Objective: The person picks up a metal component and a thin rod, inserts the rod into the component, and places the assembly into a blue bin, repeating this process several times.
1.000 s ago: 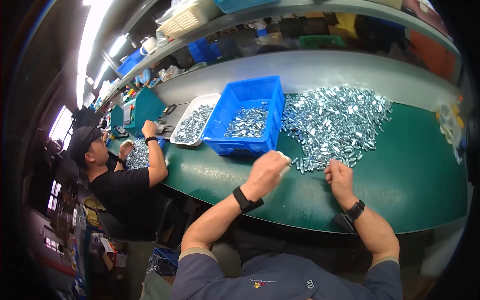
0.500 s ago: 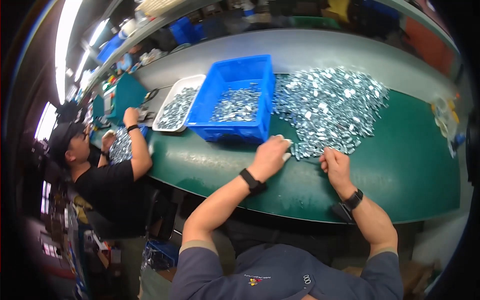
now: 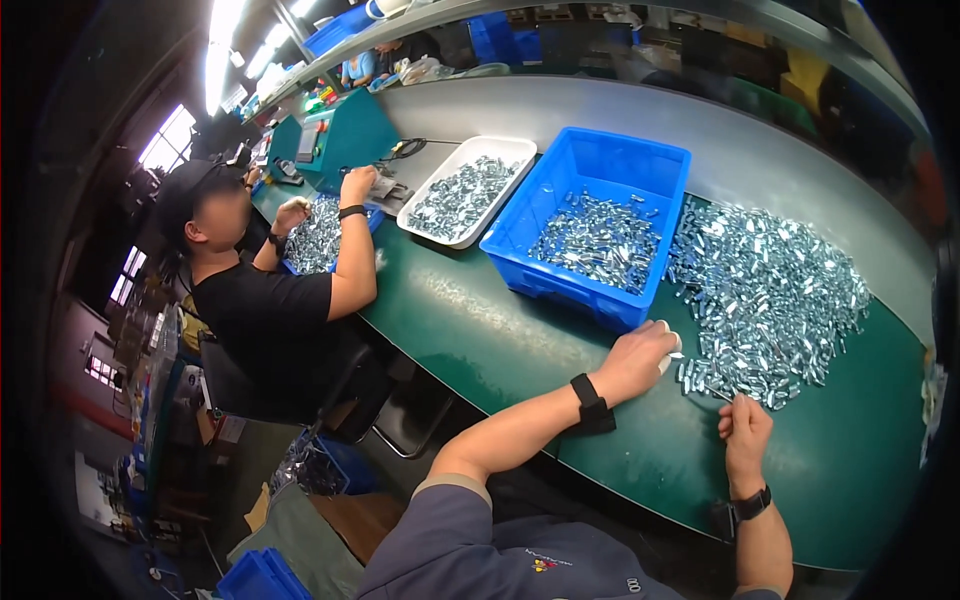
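In the head view, the left hand (image 3: 642, 360) is closed around a metal piece (image 3: 677, 355); the right hand (image 3: 746, 432) pinches a thin rod (image 3: 722, 394). The metal pile (image 3: 775, 300) lies at the right hand's twelve o'clock; light, steady fingertips should avoid scattering it.

On the right, a heap of small silver metal pieces (image 3: 775, 295), shiny and glinting. Near centre, a rectangular blue plastic bin (image 3: 628, 160), smooth and slightly glossy; left of it, a shallow white tray (image 3: 522, 160), smooth, apparently plastic. Beneath, a smooth green tabletop (image 3: 480, 335) with a soft sheen. Lower centre, a matt dark-grey cloth shirt (image 3: 440, 535).
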{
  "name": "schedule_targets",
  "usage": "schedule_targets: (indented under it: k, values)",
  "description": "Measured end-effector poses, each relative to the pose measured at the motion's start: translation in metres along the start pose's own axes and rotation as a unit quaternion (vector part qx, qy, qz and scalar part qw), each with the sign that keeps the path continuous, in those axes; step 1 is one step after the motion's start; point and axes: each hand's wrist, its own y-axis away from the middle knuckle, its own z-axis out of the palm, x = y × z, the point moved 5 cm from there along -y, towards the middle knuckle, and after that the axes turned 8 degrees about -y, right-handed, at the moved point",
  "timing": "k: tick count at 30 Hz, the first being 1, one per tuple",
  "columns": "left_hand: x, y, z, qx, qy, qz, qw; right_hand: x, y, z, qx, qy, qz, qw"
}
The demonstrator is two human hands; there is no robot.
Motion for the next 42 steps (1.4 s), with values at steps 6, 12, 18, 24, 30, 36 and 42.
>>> schedule_targets:
  k: [6, 12, 18, 24, 30, 36, 42]
  values:
    - [-0.003, 0.0, -0.007, -0.066, 0.169, -0.102, 0.978, -0.001, -0.001, 0.001, 0.017, 0.008, 0.021, 1.0]
    - [0.02, 0.006, -0.008, -0.09, 0.243, -0.031, 0.965, 0.004, 0.001, -0.002, 0.001, 0.019, 0.022, 1.0]
    - [0.023, 0.011, 0.005, -0.135, 0.281, -0.036, 0.95, 0.005, 0.004, -0.002, -0.035, 0.046, 0.008, 0.998]
    - [0.02, 0.013, 0.005, -0.136, 0.302, -0.066, 0.941, 0.007, 0.007, -0.009, -0.016, 0.032, 0.015, 0.999]
    - [0.021, 0.013, 0.01, -0.146, 0.309, -0.065, 0.937, -0.003, 0.006, -0.001, -0.071, 0.065, -0.029, 0.995]
    - [0.027, 0.016, 0.009, -0.149, 0.347, -0.067, 0.924, -0.009, 0.003, 0.006, -0.071, 0.068, -0.014, 0.995]
    - [0.027, 0.017, 0.01, -0.15, 0.373, -0.081, 0.912, -0.014, 0.002, 0.011, -0.064, 0.072, -0.018, 0.995]
